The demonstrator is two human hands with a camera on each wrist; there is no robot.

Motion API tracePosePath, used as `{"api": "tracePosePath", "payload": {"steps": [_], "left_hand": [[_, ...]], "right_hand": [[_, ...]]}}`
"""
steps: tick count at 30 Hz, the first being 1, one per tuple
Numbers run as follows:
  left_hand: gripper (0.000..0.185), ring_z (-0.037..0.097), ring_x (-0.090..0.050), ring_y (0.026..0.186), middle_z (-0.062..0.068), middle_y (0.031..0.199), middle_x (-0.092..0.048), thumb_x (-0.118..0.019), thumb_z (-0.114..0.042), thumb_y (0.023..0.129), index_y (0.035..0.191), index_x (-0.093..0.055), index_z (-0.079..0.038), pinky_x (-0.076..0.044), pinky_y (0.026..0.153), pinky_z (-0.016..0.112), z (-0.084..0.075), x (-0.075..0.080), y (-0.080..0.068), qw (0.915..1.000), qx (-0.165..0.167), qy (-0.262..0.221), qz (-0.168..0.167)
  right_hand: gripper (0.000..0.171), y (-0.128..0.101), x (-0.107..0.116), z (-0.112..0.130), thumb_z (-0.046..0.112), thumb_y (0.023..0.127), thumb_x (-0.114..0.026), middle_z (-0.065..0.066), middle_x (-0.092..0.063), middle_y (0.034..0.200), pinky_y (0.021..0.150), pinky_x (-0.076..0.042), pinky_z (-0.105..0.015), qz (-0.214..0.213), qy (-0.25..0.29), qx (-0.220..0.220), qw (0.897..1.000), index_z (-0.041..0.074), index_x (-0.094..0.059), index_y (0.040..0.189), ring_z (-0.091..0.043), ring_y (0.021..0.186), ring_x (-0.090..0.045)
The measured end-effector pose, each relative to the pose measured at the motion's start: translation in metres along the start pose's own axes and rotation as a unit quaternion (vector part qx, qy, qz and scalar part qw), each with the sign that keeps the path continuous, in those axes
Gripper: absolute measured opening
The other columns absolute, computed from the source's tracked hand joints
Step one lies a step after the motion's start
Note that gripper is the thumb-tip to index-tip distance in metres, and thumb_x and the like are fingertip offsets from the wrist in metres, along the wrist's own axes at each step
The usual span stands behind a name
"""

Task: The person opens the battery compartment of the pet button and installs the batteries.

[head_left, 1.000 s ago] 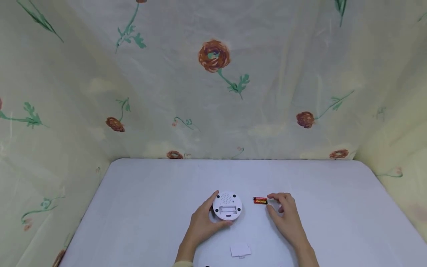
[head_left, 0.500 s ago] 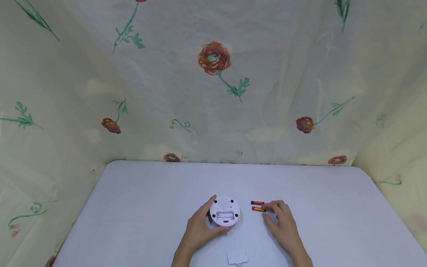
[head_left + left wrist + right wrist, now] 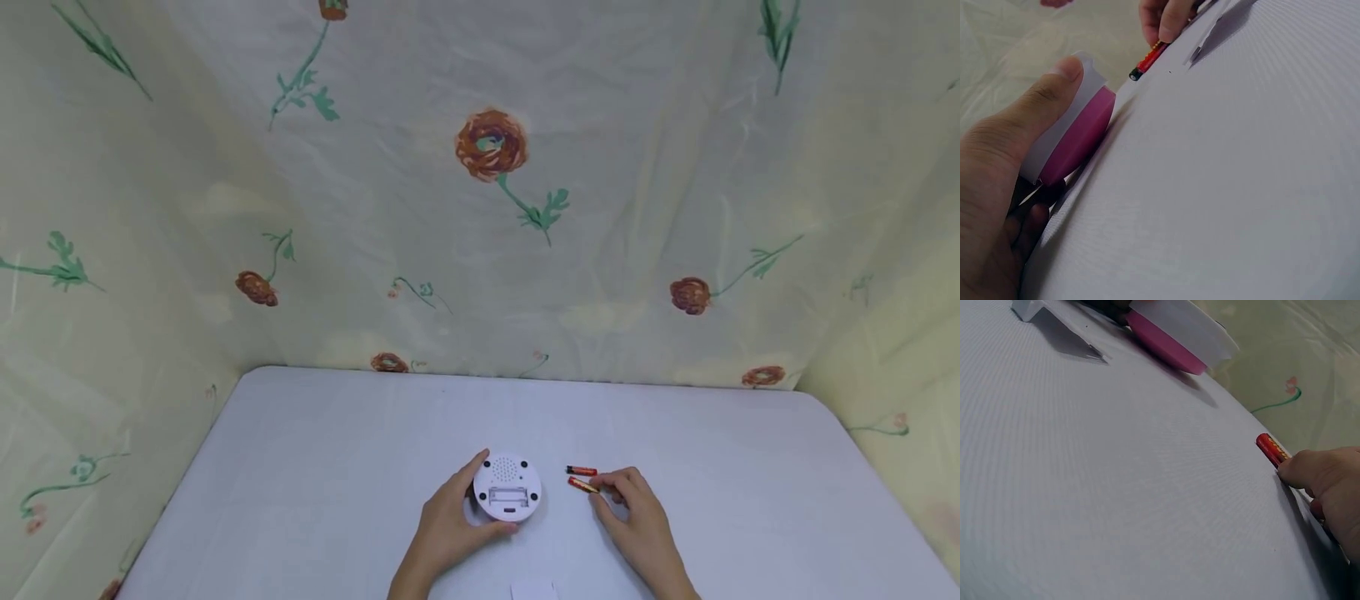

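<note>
My left hand (image 3: pixel 447 523) grips a round white device (image 3: pixel 506 469) by its rim, thumb at the near side and fingers round the left. Its back faces up, showing speaker holes, several dark feet and an uncovered battery compartment with nothing in it. A pink part (image 3: pixel 1082 137) shows under the white body in the left wrist view. To the right, my right hand (image 3: pixel 639 518) pinches one end of a red and yellow battery (image 3: pixel 582 484) between thumb and fingers, close over the table. A second battery (image 3: pixel 581 471) lies just beyond it.
A small white battery cover (image 3: pixel 533 591) lies on the white table (image 3: pixel 337 467) near the bottom edge of the head view. Flower-patterned cloth (image 3: pixel 600 167) hangs behind the table and along both sides.
The two batteries, side by side before, have come apart. The nearer one is now pinched and turned at an angle by my right hand. My left hand keeps its grip on the device.
</note>
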State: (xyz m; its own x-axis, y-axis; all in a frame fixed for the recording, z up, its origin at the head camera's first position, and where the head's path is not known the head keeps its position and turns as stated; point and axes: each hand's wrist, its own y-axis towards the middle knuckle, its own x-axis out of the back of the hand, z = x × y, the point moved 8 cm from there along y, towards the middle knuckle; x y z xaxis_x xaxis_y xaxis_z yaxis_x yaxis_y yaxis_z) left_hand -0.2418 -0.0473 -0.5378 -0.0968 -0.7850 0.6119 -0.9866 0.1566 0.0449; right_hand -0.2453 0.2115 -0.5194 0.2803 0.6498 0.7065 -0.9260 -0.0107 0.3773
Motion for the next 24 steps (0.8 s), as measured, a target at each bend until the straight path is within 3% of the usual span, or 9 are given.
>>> {"api": "tracePosePath", "payload": {"steps": [3,7,17,24], "left_hand": [[0.102,0.023,-0.049,0.129,-0.001,0.144,-0.048,-0.077,-0.063,0.06,0.146,-0.03,-0.037,-0.041,0.101,0.047,-0.001,0.0,0.0,1.0,0.001,-0.002,0.0],[0.102,0.024,-0.048,0.13,0.0,0.144,-0.048,-0.078,-0.062,0.06,0.146,-0.03,-0.037,-0.041,0.102,0.047,-0.002,0.001,0.0,1.0,0.004,-0.001,0.0],[0.101,0.022,-0.05,0.127,-0.002,0.143,-0.048,-0.078,-0.063,0.06,0.146,-0.03,-0.037,-0.042,0.101,0.047,-0.002,0.0,-0.001,1.0,0.0,-0.001,-0.005],[0.101,0.021,-0.051,0.127,-0.003,0.143,-0.049,-0.078,-0.063,0.059,0.145,-0.03,-0.04,-0.042,0.101,0.047,-0.001,0.001,-0.001,1.0,0.0,-0.004,-0.008]], "right_hand": [[0.022,-0.001,0.0,0.002,0.006,0.075,-0.077,0.012,-0.054,0.088,0.071,-0.038,-0.007,-0.001,0.002,0.006,1.0,0.018,-0.068,0.091,0.002,0.078,-0.047],[0.021,-0.001,0.0,0.004,0.008,0.077,-0.075,0.014,-0.055,0.088,0.07,-0.041,-0.011,0.007,-0.001,0.009,1.0,0.019,-0.066,0.092,0.002,0.079,-0.05],[0.022,0.0,0.012,0.013,0.002,0.081,-0.071,0.013,-0.057,0.086,0.063,-0.038,-0.014,-0.04,0.073,0.053,0.995,0.017,-0.064,0.096,0.003,0.07,-0.047],[0.017,-0.001,0.013,0.024,0.007,0.086,-0.067,0.005,-0.063,0.087,0.065,-0.043,-0.012,-0.06,0.136,0.033,0.988,0.018,-0.065,0.098,0.0,0.07,-0.054]]}}
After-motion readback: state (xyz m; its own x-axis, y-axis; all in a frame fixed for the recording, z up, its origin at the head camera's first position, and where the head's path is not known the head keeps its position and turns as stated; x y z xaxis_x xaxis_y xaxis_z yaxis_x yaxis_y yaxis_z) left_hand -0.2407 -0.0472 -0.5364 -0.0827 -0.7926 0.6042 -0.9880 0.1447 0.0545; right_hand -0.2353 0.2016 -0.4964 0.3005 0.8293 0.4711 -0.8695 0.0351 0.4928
